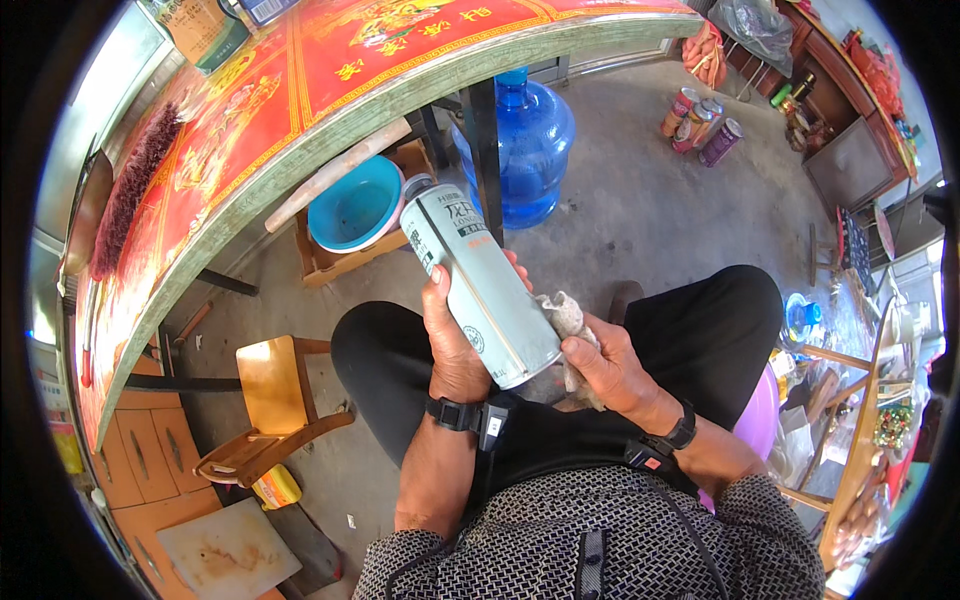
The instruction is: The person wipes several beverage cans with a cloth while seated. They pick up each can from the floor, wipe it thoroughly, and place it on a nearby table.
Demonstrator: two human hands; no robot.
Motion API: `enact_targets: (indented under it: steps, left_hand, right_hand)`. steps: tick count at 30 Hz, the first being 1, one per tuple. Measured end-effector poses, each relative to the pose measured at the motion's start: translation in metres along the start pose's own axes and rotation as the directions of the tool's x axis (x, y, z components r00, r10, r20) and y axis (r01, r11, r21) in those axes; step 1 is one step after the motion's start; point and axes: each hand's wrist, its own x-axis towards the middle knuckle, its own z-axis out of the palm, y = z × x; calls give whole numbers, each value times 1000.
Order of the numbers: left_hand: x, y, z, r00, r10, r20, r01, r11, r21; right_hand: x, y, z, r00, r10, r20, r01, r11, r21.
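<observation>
A pale green cylindrical canister (487,289) with a dark cap and printed writing lies tilted across my lap, its capped end pointing up and left. My left hand (461,337) grips it, the thumb along its near side and some fingertips showing past its far side. In my right hand (619,367) is a crumpled greyish-white cloth (574,319), held against the lower right side of the canister near its base. Part of the cloth is hidden behind my right fingers.
A table with a red printed cover (322,67) curves across the front left. Beneath it are a blue basin (356,206) and a blue water jug (529,150). A small wooden chair (274,382) stands left. Several cans (694,124) are on the floor ahead; a cluttered wooden rack (855,450) is right.
</observation>
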Motion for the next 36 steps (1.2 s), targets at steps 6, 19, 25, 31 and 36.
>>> enact_targets:
  steps: [6,19,25,31,36]
  left_hand:
    - [12,-1,-2,991,64,-116,-77,990,-116]
    - [14,4,-14,987,100,-122,-123,974,-192]
    - [15,10,-21,993,78,-89,-97,968,-231]
    - [19,6,-23,977,140,-159,-167,971,-169]
    - [19,3,-25,977,124,-173,-158,967,-199]
  right_hand:
    - [7,-7,3,981,0,-196,-7,999,-35]
    - [16,-19,48,751,-631,195,495,342,-799]
    - [15,-4,41,855,-425,296,477,423,-770]
    - [21,-2,10,908,-408,95,314,514,-798]
    - [30,-30,-4,826,-540,-160,242,596,-766]
